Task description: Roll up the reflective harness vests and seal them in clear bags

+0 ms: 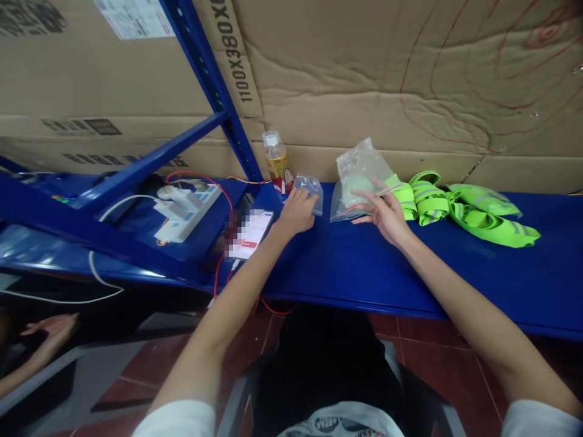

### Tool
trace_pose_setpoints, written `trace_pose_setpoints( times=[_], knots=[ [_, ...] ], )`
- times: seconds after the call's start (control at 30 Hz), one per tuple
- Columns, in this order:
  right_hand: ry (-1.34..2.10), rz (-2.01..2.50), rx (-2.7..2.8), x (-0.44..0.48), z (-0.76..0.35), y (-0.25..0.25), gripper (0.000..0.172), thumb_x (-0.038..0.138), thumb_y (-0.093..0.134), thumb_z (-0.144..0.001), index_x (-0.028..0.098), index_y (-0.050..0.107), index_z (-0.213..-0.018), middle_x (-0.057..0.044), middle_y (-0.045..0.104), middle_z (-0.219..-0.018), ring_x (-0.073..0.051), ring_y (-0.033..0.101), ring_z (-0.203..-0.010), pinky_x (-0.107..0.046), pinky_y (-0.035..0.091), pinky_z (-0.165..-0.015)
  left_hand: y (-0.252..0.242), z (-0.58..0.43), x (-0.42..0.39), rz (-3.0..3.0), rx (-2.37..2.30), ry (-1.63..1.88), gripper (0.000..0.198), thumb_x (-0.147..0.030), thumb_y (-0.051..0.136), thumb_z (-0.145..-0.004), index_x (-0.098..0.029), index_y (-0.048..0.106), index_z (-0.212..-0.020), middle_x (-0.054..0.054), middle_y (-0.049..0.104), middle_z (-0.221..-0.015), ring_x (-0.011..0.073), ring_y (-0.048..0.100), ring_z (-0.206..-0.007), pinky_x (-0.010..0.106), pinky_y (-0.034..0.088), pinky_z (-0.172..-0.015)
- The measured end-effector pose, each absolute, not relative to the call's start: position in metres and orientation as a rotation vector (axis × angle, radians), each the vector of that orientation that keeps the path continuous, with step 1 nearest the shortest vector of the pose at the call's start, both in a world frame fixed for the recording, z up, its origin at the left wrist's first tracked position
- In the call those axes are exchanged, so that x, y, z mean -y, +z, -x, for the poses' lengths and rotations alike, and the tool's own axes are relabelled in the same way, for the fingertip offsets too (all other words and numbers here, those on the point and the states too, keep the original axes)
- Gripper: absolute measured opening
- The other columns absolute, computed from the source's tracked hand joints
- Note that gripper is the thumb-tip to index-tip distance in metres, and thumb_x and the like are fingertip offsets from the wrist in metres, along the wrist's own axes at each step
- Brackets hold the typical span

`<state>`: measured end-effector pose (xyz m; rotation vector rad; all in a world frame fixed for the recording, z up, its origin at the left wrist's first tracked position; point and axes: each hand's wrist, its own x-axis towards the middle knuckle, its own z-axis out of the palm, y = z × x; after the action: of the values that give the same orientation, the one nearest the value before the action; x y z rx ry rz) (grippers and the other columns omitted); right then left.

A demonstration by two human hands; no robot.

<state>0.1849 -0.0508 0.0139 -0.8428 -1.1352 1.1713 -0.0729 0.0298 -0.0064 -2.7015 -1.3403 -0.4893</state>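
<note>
My left hand (298,211) rests at the near edge of a small clear plastic bag (313,185), its fingers curled down onto it. My right hand (385,211) lies over the lower edge of some clear zip bags (359,167), its fingers spread apart and touching the plastic. Something pale green shows through these bags. Just right of that hand are several rolled neon-green straps with grey reflective stripes (430,200). A bottle with a yellow and red label (279,167) stands behind my left hand.
A phone (252,233) on a red cable lies left of my left forearm. Farther left is a white power strip (189,212) with plugs, behind a blue shelf post (214,79). Cardboard (319,79) lines the back. Another person's hand (54,328) shows at lower left.
</note>
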Motion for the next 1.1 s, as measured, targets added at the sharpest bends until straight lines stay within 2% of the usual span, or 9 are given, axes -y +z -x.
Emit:
trace_pose_setpoints(
  times=[0.1,0.2,0.3,0.43,0.6,0.77,0.93,1.0,1.1],
  knots=[
    [1.205,0.850,1.196,0.053,-0.180,0.009,0.069,0.061,0.086,-0.083,0.034,0.053,-0.137,-0.008,0.074,-0.134,-0.028,0.083,-0.101,-0.042,0.074,-0.066,-0.004,0.056,-0.022,2.613,1.398,-0.666,0.063,-0.012,0.056,-0.088,-0.011,0.057,-0.151,0.019,0.066,-0.143,0.0346,0.057,-0.142,0.055,0.029,-0.135],
    [1.189,0.899,1.245,0.052,-0.176,0.002,0.073,0.064,0.084,-0.085,0.034,0.053,-0.143,-0.008,0.072,-0.132,-0.029,0.083,-0.101,-0.037,0.073,-0.061,0.000,0.047,-0.015,2.559,1.428,-0.806,0.056,-0.010,0.047,-0.093,-0.011,0.060,-0.148,0.017,0.069,-0.138,0.0330,0.060,-0.135,0.051,0.038,-0.127],
    [1.160,0.963,1.295,0.050,-0.175,-0.006,0.090,0.067,0.081,-0.087,0.035,0.041,-0.161,-0.012,0.070,-0.137,-0.028,0.084,-0.093,-0.033,0.069,-0.051,-0.002,0.047,-0.009,2.574,1.412,-0.871,0.052,-0.011,0.045,-0.094,-0.014,0.064,-0.142,0.015,0.072,-0.132,0.0335,0.063,-0.125,0.050,0.047,-0.113],
    [1.107,1.009,1.323,0.048,-0.178,-0.011,0.104,0.064,0.080,-0.089,0.038,0.025,-0.173,-0.019,0.055,-0.160,-0.027,0.083,-0.090,-0.034,0.069,-0.049,-0.008,0.048,-0.002,2.649,1.369,-1.032,0.047,-0.012,0.043,-0.095,-0.018,0.064,-0.137,0.009,0.077,-0.120,0.0304,0.064,-0.117,0.048,0.048,-0.108],
    [1.026,0.977,1.399,0.049,-0.181,-0.011,0.105,0.058,0.082,-0.088,0.046,0.021,-0.173,-0.016,0.047,-0.169,-0.031,0.081,-0.102,-0.040,0.071,-0.056,-0.011,0.046,0.004,2.770,1.366,-1.194,0.050,-0.012,0.049,-0.090,-0.020,0.058,-0.139,0.005,0.080,-0.116,0.0275,0.067,-0.117,0.048,0.046,-0.115],
    [0.897,0.949,1.465,0.048,-0.181,-0.010,0.111,0.059,0.087,-0.083,0.049,0.021,-0.172,-0.014,0.034,-0.177,-0.033,0.078,-0.112,-0.037,0.071,-0.057,-0.012,0.041,0.007,2.930,1.216,-1.094,0.057,-0.019,0.058,-0.088,-0.020,0.052,-0.145,0.009,0.077,-0.134,0.0288,0.067,-0.131,0.056,0.032,-0.133],
    [0.649,1.023,1.539,0.049,-0.182,-0.012,0.089,0.057,0.078,-0.092,0.040,0.037,-0.169,-0.016,0.042,-0.172,-0.022,0.079,-0.087,-0.025,0.057,-0.041,-0.018,0.038,0.006,2.920,1.227,-0.994,0.050,-0.015,0.058,-0.086,-0.018,0.055,-0.136,0.013,0.073,-0.136,0.0289,0.066,-0.135,0.057,0.030,-0.136],
    [0.504,1.072,1.588,0.051,-0.183,-0.010,0.070,0.052,0.075,-0.095,0.035,0.053,-0.160,-0.017,0.047,-0.168,-0.014,0.073,-0.071,-0.024,0.051,-0.039,-0.019,0.041,0.003,2.924,1.219,-0.944,0.052,-0.010,0.055,-0.082,-0.018,0.056,-0.133,0.013,0.073,-0.134,0.0280,0.067,-0.133,0.057,0.029,-0.137],
    [0.322,1.095,1.654,0.056,-0.185,-0.007,0.045,0.044,0.071,-0.098,0.030,0.070,-0.141,-0.016,0.056,-0.162,-0.006,0.059,-0.054,-0.029,0.054,-0.046,-0.015,0.054,-0.004,2.895,1.178,-0.884,0.063,-0.005,0.056,-0.073,-0.018,0.057,-0.134,0.014,0.067,-0.145,0.0289,0.059,-0.145,0.055,0.026,-0.139]
  ],
)
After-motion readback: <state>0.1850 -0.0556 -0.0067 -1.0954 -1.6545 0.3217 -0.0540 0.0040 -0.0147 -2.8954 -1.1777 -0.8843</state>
